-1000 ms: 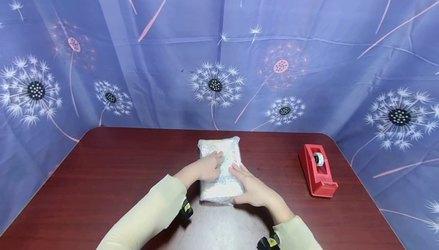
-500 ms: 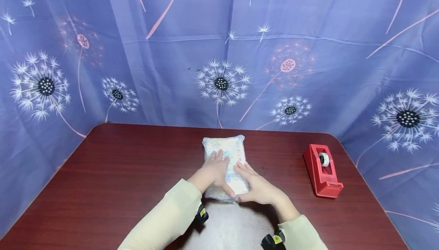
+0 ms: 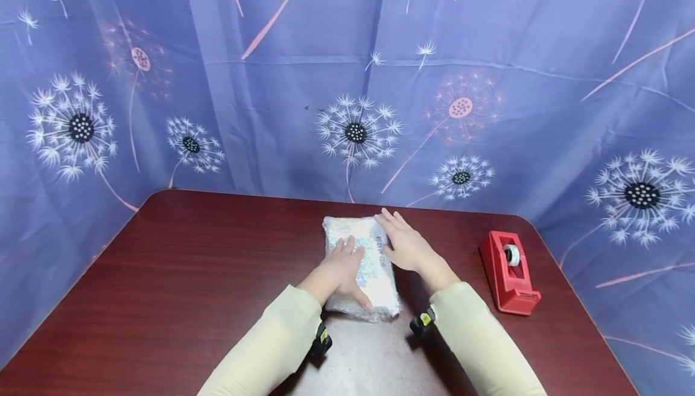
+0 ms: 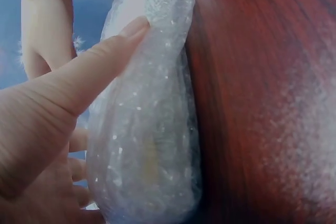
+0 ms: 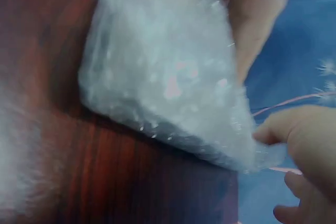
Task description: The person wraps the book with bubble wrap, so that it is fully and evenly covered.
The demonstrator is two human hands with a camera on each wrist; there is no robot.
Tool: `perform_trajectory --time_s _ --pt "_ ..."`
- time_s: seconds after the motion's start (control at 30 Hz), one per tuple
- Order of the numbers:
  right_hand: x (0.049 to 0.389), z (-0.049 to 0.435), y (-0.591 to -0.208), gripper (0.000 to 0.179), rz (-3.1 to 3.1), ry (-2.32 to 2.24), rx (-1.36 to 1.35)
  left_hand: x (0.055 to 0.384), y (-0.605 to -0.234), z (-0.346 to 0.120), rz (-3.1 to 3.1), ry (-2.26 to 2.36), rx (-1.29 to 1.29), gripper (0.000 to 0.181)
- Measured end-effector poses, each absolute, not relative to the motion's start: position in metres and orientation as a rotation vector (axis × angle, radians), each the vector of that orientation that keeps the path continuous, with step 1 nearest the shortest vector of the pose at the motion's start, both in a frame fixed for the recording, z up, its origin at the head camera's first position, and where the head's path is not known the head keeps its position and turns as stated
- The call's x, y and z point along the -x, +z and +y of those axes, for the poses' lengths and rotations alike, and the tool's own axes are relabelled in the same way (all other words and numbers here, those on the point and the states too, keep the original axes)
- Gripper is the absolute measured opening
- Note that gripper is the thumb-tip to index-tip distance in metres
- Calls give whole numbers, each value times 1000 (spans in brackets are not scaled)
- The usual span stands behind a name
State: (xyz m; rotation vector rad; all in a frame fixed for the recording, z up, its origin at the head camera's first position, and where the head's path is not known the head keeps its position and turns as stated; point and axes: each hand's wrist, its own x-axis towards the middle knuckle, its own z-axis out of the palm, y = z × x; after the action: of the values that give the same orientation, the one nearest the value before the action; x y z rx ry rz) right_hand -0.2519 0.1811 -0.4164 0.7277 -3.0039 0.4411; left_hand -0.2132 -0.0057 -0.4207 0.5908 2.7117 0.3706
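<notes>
A flat rectangular package in bubble wrap point(image 3: 374, 275) lies on the table, with faint print along its right side. My left hand point(image 3: 339, 272) rests on its left part, fingers spread and the thumb straight toward the near edge. In the left wrist view that thumb point(image 4: 105, 59) lies across the wrap, above the package's puffy side point(image 4: 149, 145). My right hand point(image 3: 407, 245) is at the far right corner, fingers extended past the edge. The right wrist view shows the bubble-wrapped package point(image 5: 168, 66) with my right thumb point(image 5: 283, 124) close by its corner.
A red tape dispenser point(image 3: 507, 272) with a roll of tape stands on the right of the dark red wooden table point(image 3: 217, 251). Behind the table hangs a blue curtain point(image 3: 271, 112) with dandelion print.
My left hand went from bent fingers to spread ones lying on the package. My right hand moved from the near right side up to the far right corner.
</notes>
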Motion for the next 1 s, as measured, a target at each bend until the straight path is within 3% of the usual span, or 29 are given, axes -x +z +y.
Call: perform_trajectory --time_s 0.17,0.53,0.77,1.0 --pt "256 173 -424 57 -3131 114 -552 212 -424 -6 2690 404 -615 127" --pt "247 169 -428 52 -3226 121 -433 218 -426 -15 2666 442 -644 128" --pt "230 168 -429 41 -3060 280 -630 222 -427 -19 2644 477 -660 127" --pt "218 167 -436 42 -3038 372 -747 223 -428 -20 2635 504 -649 134"
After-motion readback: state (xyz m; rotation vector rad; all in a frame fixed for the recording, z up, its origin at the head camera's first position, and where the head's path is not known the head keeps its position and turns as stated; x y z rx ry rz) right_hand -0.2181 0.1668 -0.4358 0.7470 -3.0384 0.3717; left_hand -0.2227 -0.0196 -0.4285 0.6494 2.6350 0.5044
